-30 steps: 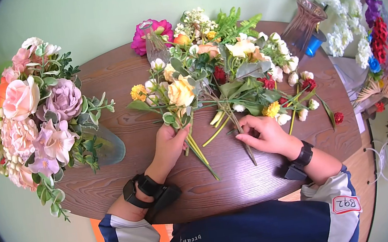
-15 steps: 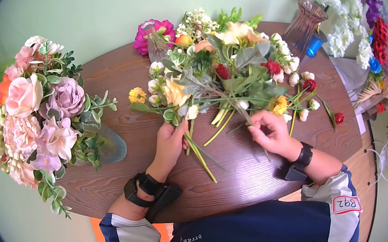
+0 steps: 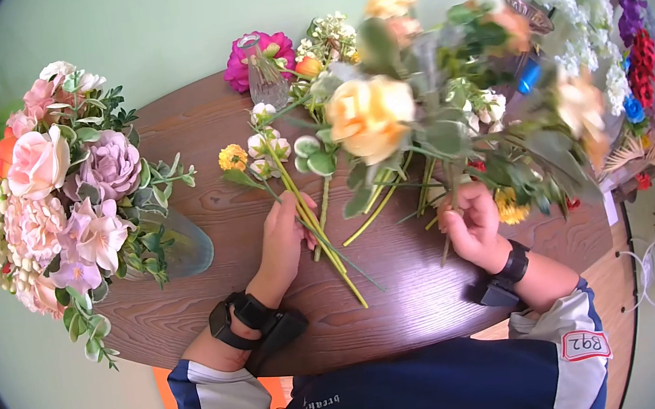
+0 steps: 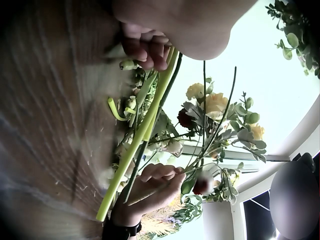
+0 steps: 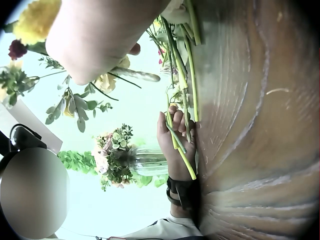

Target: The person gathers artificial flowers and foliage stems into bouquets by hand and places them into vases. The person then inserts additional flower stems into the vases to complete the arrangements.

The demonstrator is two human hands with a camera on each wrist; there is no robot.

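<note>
My right hand (image 3: 475, 226) pinches the thin stem of a branching spray of pale yellow roses (image 3: 372, 118), raised over the right half of the table and partly blurred. In the left wrist view, this hand (image 4: 152, 190) has thumb and fingertips together on the stem. My left hand (image 3: 283, 231) holds several green stems (image 3: 333, 257), whose cut ends slant toward the table's front edge. White buds (image 3: 267, 150) and a small yellow flower (image 3: 233, 158) lie just beyond it. Seen from the right wrist, the left fingers (image 5: 177, 119) curl round the stems.
A vase (image 3: 184, 244) with a full pink and purple bouquet (image 3: 85, 187) stands at left. At the back are a small clear glass vase (image 3: 267, 80) and a magenta flower (image 3: 274, 46). More cut stems (image 3: 377, 206) lie mid-table (image 3: 416, 309). White and red flowers stand beyond the right edge.
My right hand has moved right, lifting the rose spray away from the flowers by the left hand and swinging it right. The left hand stays nearly in place, its stems now more exposed.
</note>
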